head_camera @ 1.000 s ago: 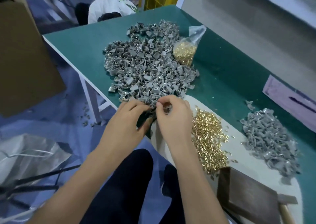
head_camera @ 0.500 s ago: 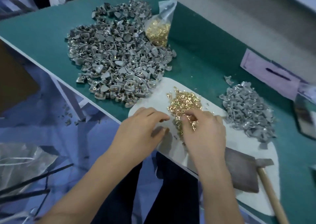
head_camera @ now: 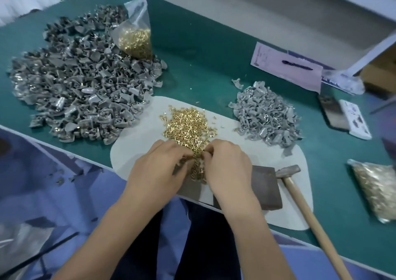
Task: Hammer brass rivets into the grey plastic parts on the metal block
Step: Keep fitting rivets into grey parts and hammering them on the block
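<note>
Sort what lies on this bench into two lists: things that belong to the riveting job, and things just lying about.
Belongs to the job:
loose brass rivets
big grey parts pile
small grey parts pile
metal block
hammer
bagged rivets
both hands: left, right

Lying about:
pink paper
pen
white card

Near edge of the rivet pile (head_camera: 188, 125) hidden under my left hand (head_camera: 158, 172) and right hand (head_camera: 229, 166), whatever my fingertips pinch too small to tell, metal block (head_camera: 265, 187) partly covered by my right wrist, hammer (head_camera: 300, 196) handle cut off by the bottom edge, far grey parts (head_camera: 79, 87) blurred.
</note>
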